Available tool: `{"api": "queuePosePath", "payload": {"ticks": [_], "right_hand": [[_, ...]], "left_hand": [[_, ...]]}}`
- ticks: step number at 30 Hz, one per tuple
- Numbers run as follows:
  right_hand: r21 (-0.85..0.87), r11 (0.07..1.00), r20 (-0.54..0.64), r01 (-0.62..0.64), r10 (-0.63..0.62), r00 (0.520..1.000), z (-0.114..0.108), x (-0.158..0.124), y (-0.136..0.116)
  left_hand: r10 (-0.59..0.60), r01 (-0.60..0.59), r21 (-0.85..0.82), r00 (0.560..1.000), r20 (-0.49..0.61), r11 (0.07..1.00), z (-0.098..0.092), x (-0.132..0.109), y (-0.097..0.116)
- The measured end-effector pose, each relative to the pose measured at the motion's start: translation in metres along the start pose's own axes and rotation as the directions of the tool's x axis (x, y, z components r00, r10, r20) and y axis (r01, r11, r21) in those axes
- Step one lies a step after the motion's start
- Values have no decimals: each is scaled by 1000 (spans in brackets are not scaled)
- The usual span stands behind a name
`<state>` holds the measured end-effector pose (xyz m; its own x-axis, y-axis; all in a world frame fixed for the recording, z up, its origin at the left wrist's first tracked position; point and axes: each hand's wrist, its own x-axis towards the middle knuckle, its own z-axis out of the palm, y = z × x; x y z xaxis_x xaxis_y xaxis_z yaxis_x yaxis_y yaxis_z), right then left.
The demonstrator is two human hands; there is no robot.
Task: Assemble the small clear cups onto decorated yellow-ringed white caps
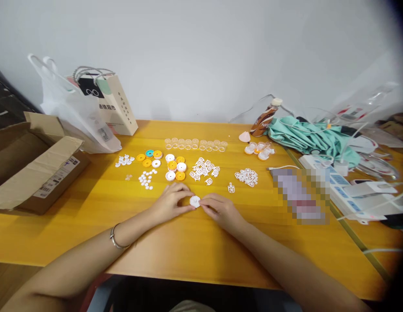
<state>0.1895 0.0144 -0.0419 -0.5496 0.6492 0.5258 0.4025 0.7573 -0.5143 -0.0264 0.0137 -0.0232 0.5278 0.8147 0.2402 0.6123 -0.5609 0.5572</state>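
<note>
Forearms [84, 255] angle in low, and everything hangs on one white disc [195, 201]!

Head view: left hand [171, 201] bridges the disc with thumb and fingers in a narrow grip, right hand [224, 212] pinches its right edge! It sits between them over the yellow table [195, 251]; whether it touches, I cannot tell. Rim-only contact looks risky: uneven pressure could flip it loose! A skid forward could lose it among white openwork pieces [206, 165], matching in colour! And those left knuckles, so near the orange and white round pieces [180, 176], could scatter them with one careless nudge
</note>
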Motion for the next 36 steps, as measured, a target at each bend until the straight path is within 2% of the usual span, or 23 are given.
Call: {"api": "queuePosePath", "payload": {"ticks": [5, 14, 29, 32, 36], "right_hand": [[-97, 994, 22, 58, -56, 998, 2, 0, 1], [-151, 981, 87, 121, -109, 990, 0, -1, 0], [-221, 969, 100, 109, -89, 991, -3, 3, -3], [-167, 982, 98, 85, -70, 993, -3, 2, -3], [52, 998, 26, -44, 42, 999, -3, 3, -2]], "left_hand": [[-2, 2, -1, 1000, 0, 1000, 0, 0, 3], [7, -7, 12, 1000, 8, 1000, 0, -1, 1], [7, -7, 47, 1000, 6, 999, -1, -1, 3], [1, -1, 46, 1000, 2, 999, 0, -2, 2], [0, 0, 34, 1000, -8, 999, 1, -2, 2]]}}
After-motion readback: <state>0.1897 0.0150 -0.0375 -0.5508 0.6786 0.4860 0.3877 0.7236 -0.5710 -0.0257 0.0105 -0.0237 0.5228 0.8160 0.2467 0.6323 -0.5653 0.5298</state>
